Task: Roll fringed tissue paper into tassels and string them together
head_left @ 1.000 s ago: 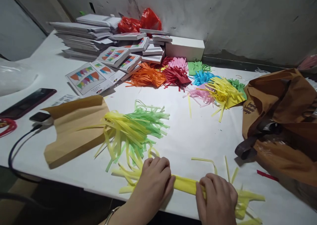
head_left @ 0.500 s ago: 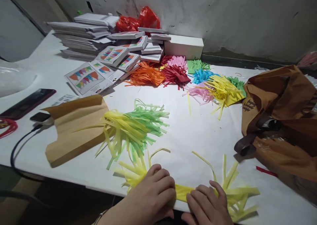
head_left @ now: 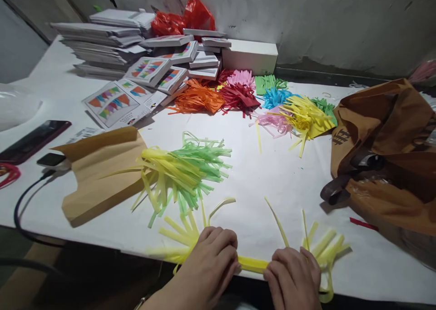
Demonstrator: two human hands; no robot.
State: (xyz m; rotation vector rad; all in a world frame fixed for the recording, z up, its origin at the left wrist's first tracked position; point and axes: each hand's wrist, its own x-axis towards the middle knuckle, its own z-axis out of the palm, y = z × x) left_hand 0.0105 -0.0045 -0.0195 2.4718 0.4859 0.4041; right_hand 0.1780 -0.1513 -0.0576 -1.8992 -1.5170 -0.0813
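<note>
Between my two hands, at the table's near edge, stretches a yellow paper tassel (head_left: 252, 264), its middle a narrow band and its cut strips fanning out at both ends. My left hand (head_left: 213, 262) has its fingers curled over the band's left part. Around the right part, the fingers of my right hand (head_left: 293, 273) are closed too. My thumbs are mostly hidden. Just beyond lie a yellow tassel (head_left: 173, 167) and a green tassel (head_left: 204, 157), overlapping each other and the edge of a folded brown paper (head_left: 105, 173).
Along the back are an orange tassel (head_left: 199, 97), a dark red tassel (head_left: 240, 97) and other coloured ones. Printed flat boxes (head_left: 112, 103) and a white box (head_left: 250, 57) stand behind. A brown bag (head_left: 381, 132) sits right; a phone (head_left: 34, 139) and cable (head_left: 20, 214) lie left.
The yellow band between my hands looks narrower now, and my right hand has shifted slightly right. The whole view has moved a little; the other things lie as before.
</note>
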